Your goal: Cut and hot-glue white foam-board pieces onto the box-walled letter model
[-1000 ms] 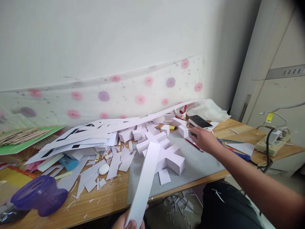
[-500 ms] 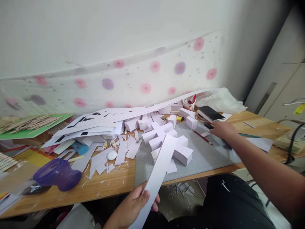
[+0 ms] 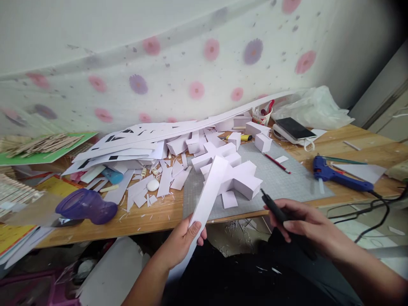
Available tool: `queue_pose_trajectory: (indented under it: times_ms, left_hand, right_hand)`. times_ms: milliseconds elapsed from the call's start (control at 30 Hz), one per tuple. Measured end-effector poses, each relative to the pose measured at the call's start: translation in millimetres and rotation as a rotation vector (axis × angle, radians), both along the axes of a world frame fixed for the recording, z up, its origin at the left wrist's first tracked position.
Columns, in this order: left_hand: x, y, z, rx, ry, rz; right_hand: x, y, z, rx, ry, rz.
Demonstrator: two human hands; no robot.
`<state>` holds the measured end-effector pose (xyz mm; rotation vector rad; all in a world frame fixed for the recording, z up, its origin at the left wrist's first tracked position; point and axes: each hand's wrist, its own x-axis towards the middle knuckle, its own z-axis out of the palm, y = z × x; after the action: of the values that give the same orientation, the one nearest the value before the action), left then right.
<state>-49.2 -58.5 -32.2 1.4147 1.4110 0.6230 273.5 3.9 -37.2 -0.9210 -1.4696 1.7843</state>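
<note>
My left hand (image 3: 188,238) is closed around a long white card strip (image 3: 205,199), thumb on top, below the table's front edge. The strip slants up, and its far end overlaps a white card model (image 3: 244,176) of joined box shapes on the grey cutting mat (image 3: 287,180). In my right hand (image 3: 302,223) is what looks like a slim black utility knife (image 3: 277,210), its narrow tip pointing up and left toward the model. Its rear end sticks out below the palm. A small card piece (image 3: 229,199) lies in front of the model.
A blue glue gun (image 3: 341,176) with its cord lies at the right. Behind the mat are a red pencil (image 3: 277,163), a phone (image 3: 296,128) and a cup (image 3: 262,115). Card scraps, printed sheets (image 3: 137,138) and a purple container (image 3: 86,206) crowd the left.
My right hand has drawn back from near the phone to the table's front edge, now with the black utility knife. The view has shifted; my left hand still grips the strip.
</note>
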Motion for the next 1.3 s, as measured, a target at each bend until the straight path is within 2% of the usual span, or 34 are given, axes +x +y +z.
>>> queue_pose_trajectory:
  times_ms: [233, 300, 400, 533, 700, 833, 1000, 1167, 1300]
  left_hand:
    - [10, -18, 6.9, -0.080, 0.183, -0.085]
    - [13, -22, 7.7, -0.075, 0.199, -0.102]
    - [15, -28, 8.1, -0.075, 0.180, -0.089]
    - [14, -35, 0.9, -0.078, 0.096, -0.079]
    - [20, -41, -15.6, -0.087, -0.037, -0.053]
    - [30, -43, -19.4, -0.065, -0.038, -0.030]
    - [38, -45, -19.1, -0.040, -0.015, -0.030]
    - [39, -48, -19.0, -0.031, -0.018, -0.049]
    - [37, -52, -16.7, 0.002, -0.012, -0.038]
  right_hand:
    - [-36, -16, -0.9, -0.031, -0.011, 0.260]
    - [-42, -17, 0.2, -0.003, -0.027, 0.286]
    - [-45, -18, 0.2, 0.158, -0.100, 0.231]
    - [-44, -19, -4.6, 0.454, -0.354, 0.096]
    - [-45, -29, -8.6, 0.652, -0.466, 0.112]
    - [-46, -41, -8.6, 0.762, -0.560, 0.126]
    - [-49, -54, -11.4, 0.793, -0.622, 0.181]
    - [-58, -61, -12.9, 0.744, -0.659, 0.215]
    - [-64, -64, -13.1, 0.765, -0.667, 0.181]
